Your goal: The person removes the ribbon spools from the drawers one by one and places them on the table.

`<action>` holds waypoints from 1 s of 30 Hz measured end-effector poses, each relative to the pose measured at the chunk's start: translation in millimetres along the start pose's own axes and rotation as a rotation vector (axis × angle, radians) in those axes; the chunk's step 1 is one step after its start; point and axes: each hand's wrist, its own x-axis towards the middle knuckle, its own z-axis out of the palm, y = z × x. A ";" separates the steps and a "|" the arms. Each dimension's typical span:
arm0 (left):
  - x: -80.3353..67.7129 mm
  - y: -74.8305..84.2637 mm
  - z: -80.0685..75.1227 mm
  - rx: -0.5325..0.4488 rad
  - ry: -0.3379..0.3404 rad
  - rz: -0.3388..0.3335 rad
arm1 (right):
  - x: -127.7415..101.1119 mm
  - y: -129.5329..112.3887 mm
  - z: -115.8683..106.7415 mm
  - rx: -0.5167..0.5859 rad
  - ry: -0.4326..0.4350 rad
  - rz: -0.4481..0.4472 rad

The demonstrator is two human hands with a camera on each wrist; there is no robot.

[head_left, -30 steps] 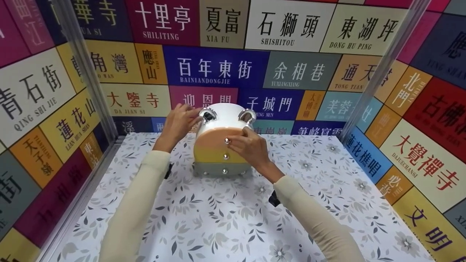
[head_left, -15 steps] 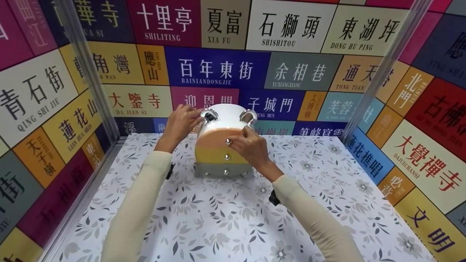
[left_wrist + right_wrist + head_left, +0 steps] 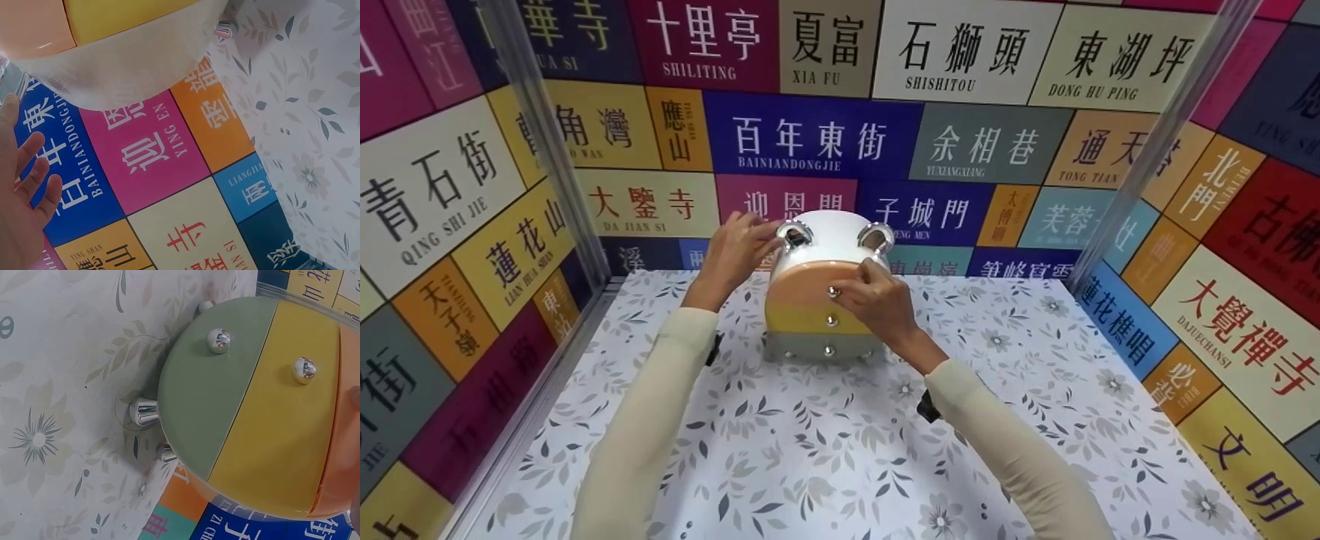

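A small rounded drawer box [image 3: 810,319] stands on the table, with a white shell and orange, yellow and green drawer fronts. Each front has a silver ball knob, and two chrome ears [image 3: 876,237] top the box. My left hand [image 3: 735,251] holds the left chrome ear [image 3: 795,235] from the side; in the left wrist view its other fingers [image 3: 52,194] are loosely bent. With curled fingers, my right hand [image 3: 880,300] pinches at the top knob [image 3: 833,291] on the orange drawer front. In the right wrist view the yellow drawer front [image 3: 281,410] sits flush beside the green one.
Short silver feet [image 3: 145,412] raise the box off the leaf-patterned tabletop [image 3: 810,450]. Behind it rises a wall of coloured sign panels [image 3: 810,139], with similar side walls and clear corner posts [image 3: 540,150].
The head view has shifted slightly, so the scene sits a little further right. Both hands keep their places on the box, and the drawers look the same.
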 end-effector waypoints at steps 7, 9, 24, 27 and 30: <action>0.5 -0.3 -0.6 -0.003 0.025 0.030 | 0.2 -5.2 -8.8 -0.008 -0.014 -0.024; 0.4 -0.2 -0.5 -0.004 0.019 0.019 | -0.5 -6.5 -10.4 -0.001 -0.013 -0.028; 1.4 0.5 -0.4 0.021 -0.014 0.000 | -4.7 -16.4 -26.3 0.021 -0.005 -0.034; 0.7 1.0 -0.5 0.014 -0.007 0.006 | -5.7 -18.6 -27.9 0.013 0.006 -0.056; 0.1 0.8 0.1 0.019 0.009 0.024 | -6.5 -21.5 -30.1 0.015 0.022 -0.075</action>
